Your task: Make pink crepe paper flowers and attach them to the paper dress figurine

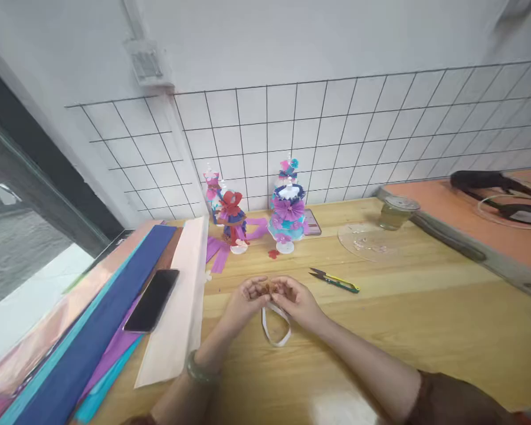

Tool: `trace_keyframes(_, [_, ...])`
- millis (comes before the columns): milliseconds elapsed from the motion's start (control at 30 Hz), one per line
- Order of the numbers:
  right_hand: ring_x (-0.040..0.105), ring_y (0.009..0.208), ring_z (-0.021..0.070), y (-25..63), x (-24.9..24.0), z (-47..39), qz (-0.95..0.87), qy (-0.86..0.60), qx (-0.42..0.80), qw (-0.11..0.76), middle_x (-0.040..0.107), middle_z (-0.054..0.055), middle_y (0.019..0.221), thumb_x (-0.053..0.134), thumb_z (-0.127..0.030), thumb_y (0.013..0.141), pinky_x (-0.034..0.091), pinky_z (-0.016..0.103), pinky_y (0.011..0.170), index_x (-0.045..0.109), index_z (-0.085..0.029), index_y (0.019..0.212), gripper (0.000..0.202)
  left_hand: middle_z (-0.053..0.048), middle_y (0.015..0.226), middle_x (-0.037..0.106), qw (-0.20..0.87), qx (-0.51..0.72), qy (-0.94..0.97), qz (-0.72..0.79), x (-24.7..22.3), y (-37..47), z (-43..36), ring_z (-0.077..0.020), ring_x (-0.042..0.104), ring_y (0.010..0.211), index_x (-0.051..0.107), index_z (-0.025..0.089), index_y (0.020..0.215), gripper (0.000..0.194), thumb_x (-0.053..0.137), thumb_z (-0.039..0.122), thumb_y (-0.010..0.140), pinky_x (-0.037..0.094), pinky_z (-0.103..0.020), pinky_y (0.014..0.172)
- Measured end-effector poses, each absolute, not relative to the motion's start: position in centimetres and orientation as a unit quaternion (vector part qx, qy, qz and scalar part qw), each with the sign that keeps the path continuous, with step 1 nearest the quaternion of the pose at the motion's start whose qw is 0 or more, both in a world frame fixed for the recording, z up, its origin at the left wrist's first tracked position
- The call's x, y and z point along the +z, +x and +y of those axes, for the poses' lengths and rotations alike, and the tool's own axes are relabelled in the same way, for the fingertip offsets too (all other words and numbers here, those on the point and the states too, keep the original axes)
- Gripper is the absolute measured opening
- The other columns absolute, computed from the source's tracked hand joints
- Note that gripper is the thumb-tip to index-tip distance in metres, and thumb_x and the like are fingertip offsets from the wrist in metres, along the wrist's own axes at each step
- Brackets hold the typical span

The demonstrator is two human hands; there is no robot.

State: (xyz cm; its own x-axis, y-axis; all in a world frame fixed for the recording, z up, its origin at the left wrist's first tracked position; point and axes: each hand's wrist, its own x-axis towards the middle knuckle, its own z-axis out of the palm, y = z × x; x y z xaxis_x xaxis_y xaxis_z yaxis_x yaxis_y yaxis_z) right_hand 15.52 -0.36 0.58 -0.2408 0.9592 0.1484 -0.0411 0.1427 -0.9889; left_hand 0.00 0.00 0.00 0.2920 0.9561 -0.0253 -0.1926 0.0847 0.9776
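My left hand [246, 301] and my right hand [297, 300] meet above the wooden table, their fingers pinched around a small brown piece [269, 287]. From between the hands a white strip [278, 343] hangs in a loop. Yellow-and-green thread snips [335, 280] lie to the right of my right hand. Beyond the hands stand small mannequins in paper dresses, one purple and turquoise [287, 215], one red and dark blue [233, 221]. A red paper flower [273, 254] rests before them. The fingers partly hide the brown piece.
Coloured paper sheets [101, 319] and a pale pink sheet [172, 330] cover the left side, with a black phone [151, 301] on top. At the back right are a clear plate [367, 243] of small pieces and a lidded glass [396, 213]. An orange surface [438, 206] adjoins the table.
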Motion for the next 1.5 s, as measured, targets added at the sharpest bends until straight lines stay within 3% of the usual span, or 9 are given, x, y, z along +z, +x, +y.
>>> trace_keyframes(233, [0.053,0.07,0.0131,15.7,0.3,-0.3,-0.61,-0.408,0.503,0.457,0.055,0.001,0.075,0.059,-0.029,0.072,0.044,0.027,0.066,0.055,-0.018,0.095,0.025,-0.003,0.073,0.059,0.619,0.454,0.503,0.397,0.9,0.5,-0.2,-0.0131,0.055,0.071,0.055,0.015,0.096,0.04,0.071,0.026,0.06,0.044,-0.029,0.072])
trace_keyframes(467, [0.054,0.072,0.0136,15.6,0.0,-0.3,-0.587,-0.409,0.516,0.471,0.055,0.002,0.076,0.058,-0.031,0.073,0.045,0.028,0.067,0.054,-0.019,0.095,0.025,-0.003,0.079,0.059,0.624,0.467,0.489,0.391,0.8,0.3,-0.2,-0.014,0.056,0.078,0.052,0.016,0.101,0.044,0.07,0.022,0.061,0.043,-0.028,0.075])
trace_keyframes(867, [0.059,0.075,0.015,15.8,0.6,0.0,-0.523,-0.393,0.586,0.479,0.063,0.004,0.081,0.059,-0.04,0.072,0.048,0.031,0.073,0.057,-0.019,0.092,0.029,-0.001,0.076,0.056,0.636,0.498,0.446,0.386,0.9,0.1,0.1,-0.0107,0.054,0.072,0.054,0.015,0.101,0.044,0.07,0.02,0.061,0.043,-0.025,0.07])
trace_keyframes(1300, [0.058,0.079,0.0151,15.8,-0.5,0.3,-0.532,-0.409,0.558,0.488,0.061,0.004,0.084,0.065,-0.035,0.067,0.047,0.032,0.076,0.056,-0.02,0.095,0.033,-0.001,0.074,0.057,0.636,0.51,0.436,0.381,1.3,0.2,-0.1,-0.0101,0.054,0.064,0.05,0.015,0.105,0.047,0.068,0.025,0.063,0.043,-0.025,0.063])
trace_keyframes(1500, [0.057,0.077,0.0137,15.6,-0.2,0.1,-0.539,-0.405,0.562,0.479,0.06,0.003,0.082,0.066,-0.034,0.067,0.047,0.029,0.074,0.054,-0.02,0.096,0.034,-0.001,0.076,0.056,0.623,0.509,0.446,0.393,1.1,0.1,-0.1,-0.0104,0.055,0.071,0.052,0.015,0.103,0.044,0.068,0.019,0.062,0.043,-0.024,0.069])
